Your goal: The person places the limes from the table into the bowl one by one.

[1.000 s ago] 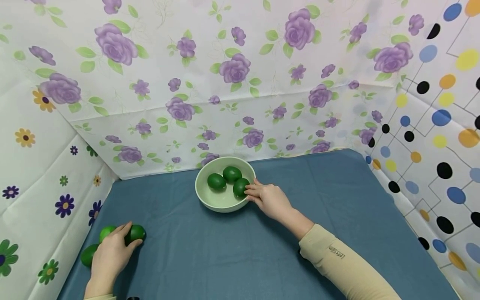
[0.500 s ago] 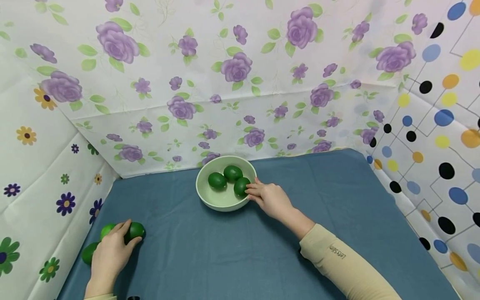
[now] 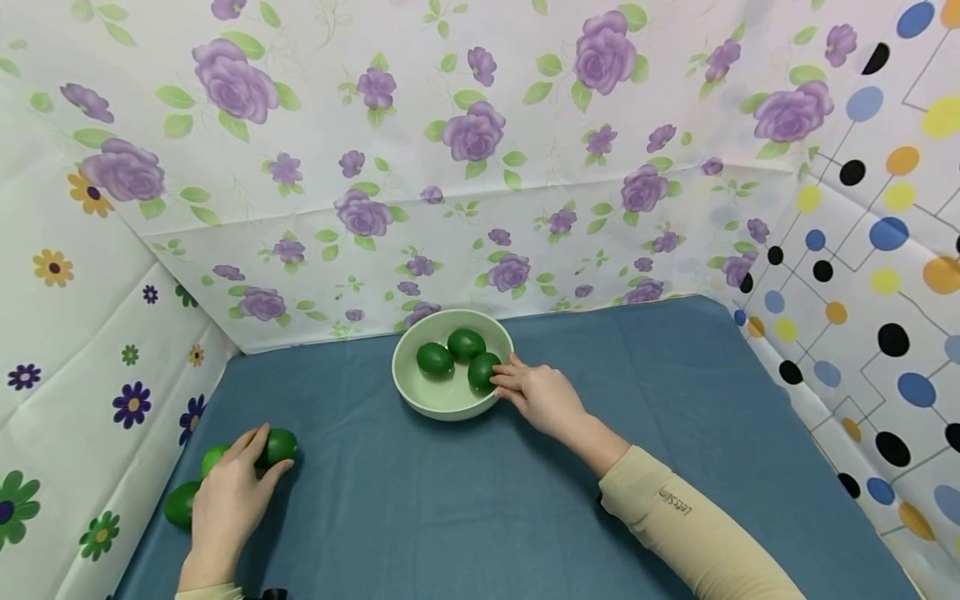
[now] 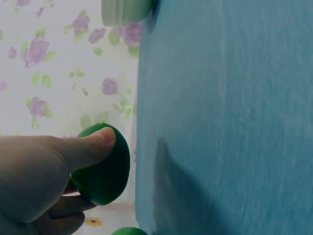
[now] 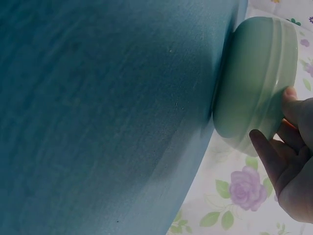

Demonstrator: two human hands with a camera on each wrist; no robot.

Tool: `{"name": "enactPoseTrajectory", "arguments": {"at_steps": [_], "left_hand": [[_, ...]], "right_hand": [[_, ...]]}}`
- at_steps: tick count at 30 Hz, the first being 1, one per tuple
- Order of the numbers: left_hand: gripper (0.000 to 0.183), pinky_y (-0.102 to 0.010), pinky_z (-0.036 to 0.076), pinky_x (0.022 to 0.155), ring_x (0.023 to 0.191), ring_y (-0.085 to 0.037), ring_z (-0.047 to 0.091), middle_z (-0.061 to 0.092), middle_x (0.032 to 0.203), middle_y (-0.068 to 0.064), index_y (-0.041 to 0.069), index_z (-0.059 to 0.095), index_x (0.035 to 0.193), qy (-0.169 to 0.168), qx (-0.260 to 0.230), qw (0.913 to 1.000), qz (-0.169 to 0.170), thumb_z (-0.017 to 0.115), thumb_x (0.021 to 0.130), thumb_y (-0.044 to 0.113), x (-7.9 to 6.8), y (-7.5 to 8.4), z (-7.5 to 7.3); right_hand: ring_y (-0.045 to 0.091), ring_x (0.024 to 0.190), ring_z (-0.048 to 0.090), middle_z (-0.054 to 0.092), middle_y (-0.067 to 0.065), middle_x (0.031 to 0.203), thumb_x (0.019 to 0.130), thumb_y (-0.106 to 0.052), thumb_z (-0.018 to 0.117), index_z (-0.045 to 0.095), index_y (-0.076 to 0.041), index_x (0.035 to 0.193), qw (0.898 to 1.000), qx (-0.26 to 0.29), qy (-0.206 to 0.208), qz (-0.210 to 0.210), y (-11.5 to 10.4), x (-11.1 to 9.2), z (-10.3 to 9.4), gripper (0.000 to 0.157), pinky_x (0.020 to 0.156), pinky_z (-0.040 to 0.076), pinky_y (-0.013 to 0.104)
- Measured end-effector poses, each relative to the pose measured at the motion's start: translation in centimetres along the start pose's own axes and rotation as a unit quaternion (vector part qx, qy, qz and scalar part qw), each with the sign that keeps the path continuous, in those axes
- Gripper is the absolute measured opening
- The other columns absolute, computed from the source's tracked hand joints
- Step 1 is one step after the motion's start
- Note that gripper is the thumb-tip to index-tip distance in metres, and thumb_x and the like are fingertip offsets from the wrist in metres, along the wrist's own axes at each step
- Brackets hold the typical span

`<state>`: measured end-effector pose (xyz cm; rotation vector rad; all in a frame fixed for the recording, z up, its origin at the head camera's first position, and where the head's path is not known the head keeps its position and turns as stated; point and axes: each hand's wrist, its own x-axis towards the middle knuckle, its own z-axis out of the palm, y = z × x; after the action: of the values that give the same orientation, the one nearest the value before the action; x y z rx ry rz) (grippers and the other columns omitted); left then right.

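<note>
My left hand [image 3: 234, 500] pinches a dark green lime [image 3: 279, 448] between thumb and fingers at the left of the table. In the left wrist view the pinched lime [image 4: 105, 169] stands off the cloth, its shadow apart from it. Beside that hand lie a lighter green lime [image 3: 213, 458], partly hidden by the fingers, and another dark lime [image 3: 182, 505]. At the back middle, my right hand [image 3: 542, 398] grips the rim of a pale green bowl [image 3: 450, 411], fingers over the edge. Three dark limes [image 3: 435, 360] sit in the bowl.
Blue cloth [image 3: 420, 508] covers the table. A floral sheet [image 3: 465, 192] hangs right behind the bowl, a daisy-patterned sheet [image 3: 82, 350] borders the left, and a dotted sheet [image 3: 862, 292] the right. A small black object [image 3: 274, 594] shows at the bottom edge near my left wrist.
My left hand has raised the dark lime slightly and moved it a little away from me and to the right. My right hand and the bowl have stayed in place.
</note>
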<state>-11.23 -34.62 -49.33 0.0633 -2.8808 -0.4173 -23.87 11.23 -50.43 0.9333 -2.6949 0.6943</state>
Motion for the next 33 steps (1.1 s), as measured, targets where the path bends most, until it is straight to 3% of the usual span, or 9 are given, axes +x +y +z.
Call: {"name": "enactPoseTrajectory", "arguments": {"at_steps": [7, 15, 23, 28, 33], "left_hand": [[0.072, -0.062, 0.059, 0.067, 0.104, -0.052, 0.069, 0.062, 0.140, -0.033, -0.004, 0.062, 0.147, 0.050, -0.018, 0.9978, 0.041, 0.093, 0.087, 0.022, 0.0, 1.5, 0.4], [0.073, -0.063, 0.060, 0.072, 0.109, -0.049, 0.070, 0.063, 0.143, -0.028, -0.001, 0.063, 0.148, 0.073, -0.039, 0.9943, 0.067, 0.094, 0.085, 0.019, 0.8, 4.4, 1.5], [0.074, -0.062, 0.061, 0.074, 0.102, -0.045, 0.073, 0.064, 0.143, -0.025, 0.000, 0.064, 0.147, 0.099, -0.070, 0.9878, 0.098, 0.096, 0.083, 0.018, 2.0, 7.3, 2.9], [0.073, -0.058, 0.060, 0.067, 0.080, -0.036, 0.073, 0.065, 0.143, -0.024, 0.001, 0.065, 0.148, 0.104, -0.087, 0.9847, 0.110, 0.096, 0.083, 0.018, 2.4, 8.5, 3.6], [0.072, -0.052, 0.059, 0.063, 0.071, -0.029, 0.069, 0.065, 0.144, -0.022, 0.003, 0.065, 0.148, 0.105, -0.093, 0.9837, 0.113, 0.095, 0.085, 0.020, 2.7, 9.2, 3.9]], "right_hand": [[0.029, 0.131, 0.066, 0.068, 0.005, 0.144, 0.103, -0.030, 0.074, 0.078, -0.016, 0.134, 1.000, -0.002, -0.003, 0.006, -0.1, 0.0, 0.0, 0.035, 0.093, 0.064, 0.049], [0.029, 0.120, 0.072, 0.067, 0.004, 0.145, 0.104, -0.032, 0.073, 0.077, -0.016, 0.135, 1.000, -0.011, -0.007, 0.013, -0.2, 0.0, -0.2, 0.035, 0.089, 0.065, 0.048], [0.029, 0.113, 0.075, 0.067, 0.005, 0.144, 0.104, -0.032, 0.073, 0.077, -0.016, 0.136, 1.000, -0.011, -0.006, 0.008, -0.2, 0.0, -0.1, 0.036, 0.086, 0.066, 0.047], [0.027, 0.103, 0.078, 0.068, 0.004, 0.144, 0.103, -0.032, 0.073, 0.078, -0.016, 0.135, 1.000, -0.021, -0.004, 0.002, -0.2, 0.0, -0.2, 0.036, 0.082, 0.067, 0.044], [0.028, 0.112, 0.075, 0.068, 0.005, 0.143, 0.103, -0.031, 0.073, 0.078, -0.016, 0.135, 1.000, -0.023, -0.004, 0.000, -0.2, 0.0, -0.2, 0.035, 0.086, 0.066, 0.046]]}}
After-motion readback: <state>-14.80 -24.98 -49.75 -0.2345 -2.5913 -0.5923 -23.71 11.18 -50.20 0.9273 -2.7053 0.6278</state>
